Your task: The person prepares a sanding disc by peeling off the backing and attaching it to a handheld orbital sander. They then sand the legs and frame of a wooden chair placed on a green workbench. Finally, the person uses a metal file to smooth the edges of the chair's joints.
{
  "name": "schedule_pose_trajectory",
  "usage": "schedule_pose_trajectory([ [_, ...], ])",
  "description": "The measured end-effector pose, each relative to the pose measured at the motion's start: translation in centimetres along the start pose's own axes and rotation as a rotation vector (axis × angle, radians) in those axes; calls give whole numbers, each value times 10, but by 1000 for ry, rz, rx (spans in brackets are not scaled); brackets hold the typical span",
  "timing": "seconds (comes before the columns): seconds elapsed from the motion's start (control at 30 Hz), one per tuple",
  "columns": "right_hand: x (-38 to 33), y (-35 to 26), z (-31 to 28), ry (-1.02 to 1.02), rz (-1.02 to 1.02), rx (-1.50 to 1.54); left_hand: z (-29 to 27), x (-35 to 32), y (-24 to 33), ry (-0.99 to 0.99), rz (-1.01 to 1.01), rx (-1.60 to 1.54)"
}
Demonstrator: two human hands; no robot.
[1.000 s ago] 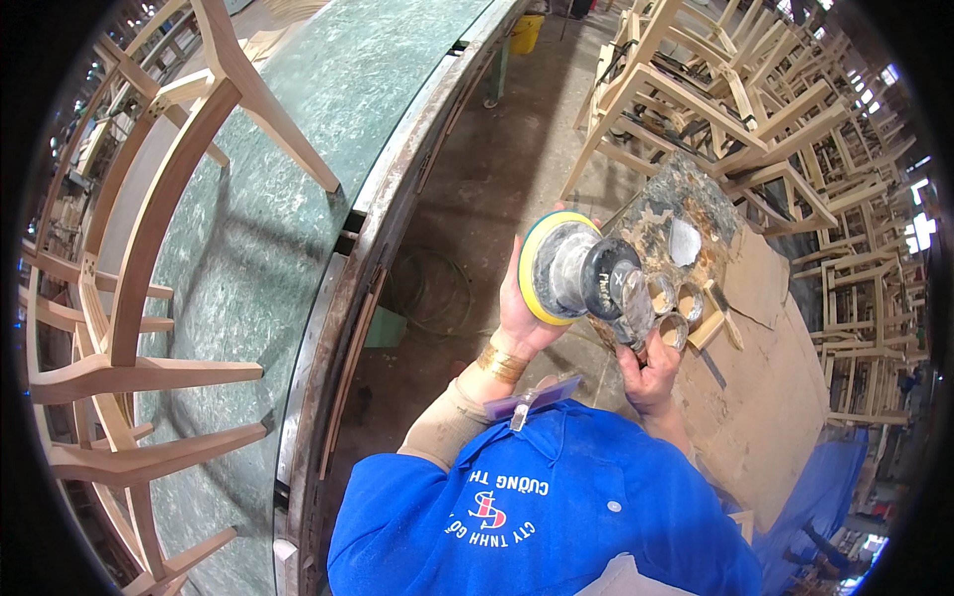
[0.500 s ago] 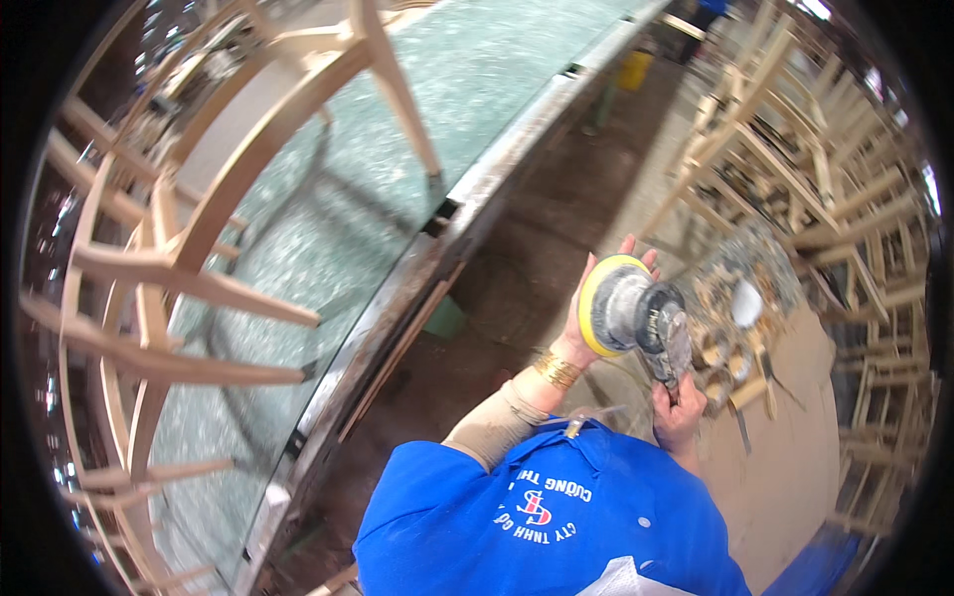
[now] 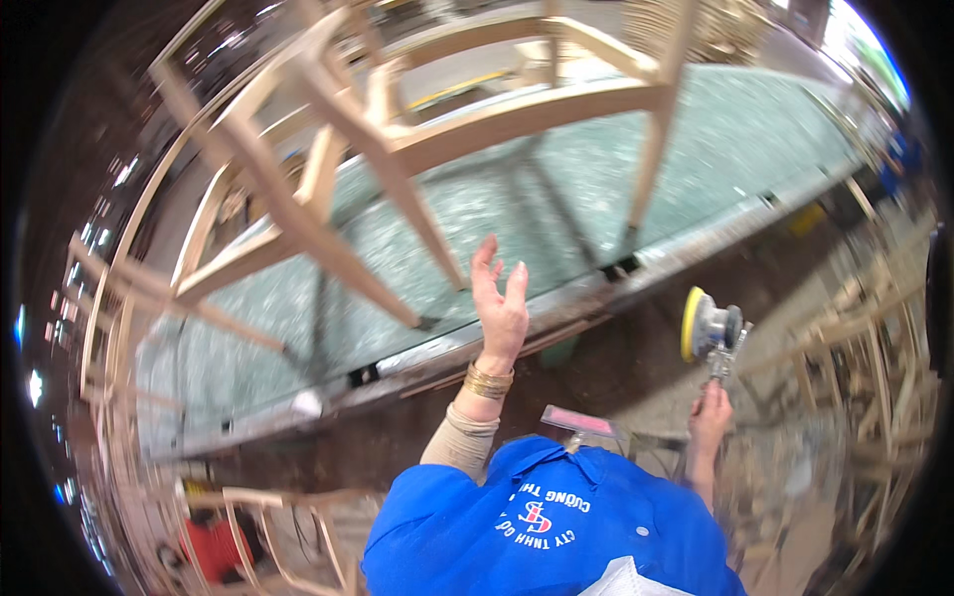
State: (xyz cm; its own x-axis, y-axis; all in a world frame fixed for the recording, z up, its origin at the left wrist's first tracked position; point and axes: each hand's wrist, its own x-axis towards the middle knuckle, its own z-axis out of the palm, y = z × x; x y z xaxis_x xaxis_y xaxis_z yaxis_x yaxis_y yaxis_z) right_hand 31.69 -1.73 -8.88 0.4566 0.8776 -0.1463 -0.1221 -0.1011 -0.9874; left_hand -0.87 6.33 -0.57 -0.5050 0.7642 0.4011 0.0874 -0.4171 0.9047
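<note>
You wear a bright blue work shirt (image 3: 556, 526) with a collar, a small white button and white printed lettering beside a red-and-white emblem on the chest. A beige under-sleeve (image 3: 459, 445) covers your left forearm, ending in a ribbed cuff near the wrist. Above it sit several thin gold-coloured bangles (image 3: 488, 381) (stacked close together). Your left hand (image 3: 500, 298) and right hand (image 3: 710, 417) are both bare. A pale, folded bit of fabric (image 3: 626, 579) shows at the bottom edge.
</note>
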Motion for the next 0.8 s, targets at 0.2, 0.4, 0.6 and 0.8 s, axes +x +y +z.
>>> schedule_pose_trajectory([
  [0.2, 76, 8, 97, -385, -1, -277, -137, 35, 53, 613, 310, 40],
  [0.4, 148, 61, 247, -565, -464, -706, -213, 19, 61, 901, 4, -152],
  [0.6, 195, 90, 341, -670, -581, -859, -293, 53, 73, 921, -46, -360],
  [0.8, 116, 51, 349, -1068, -320, -441, -374, 95, 69, 937, -25, -646],
])
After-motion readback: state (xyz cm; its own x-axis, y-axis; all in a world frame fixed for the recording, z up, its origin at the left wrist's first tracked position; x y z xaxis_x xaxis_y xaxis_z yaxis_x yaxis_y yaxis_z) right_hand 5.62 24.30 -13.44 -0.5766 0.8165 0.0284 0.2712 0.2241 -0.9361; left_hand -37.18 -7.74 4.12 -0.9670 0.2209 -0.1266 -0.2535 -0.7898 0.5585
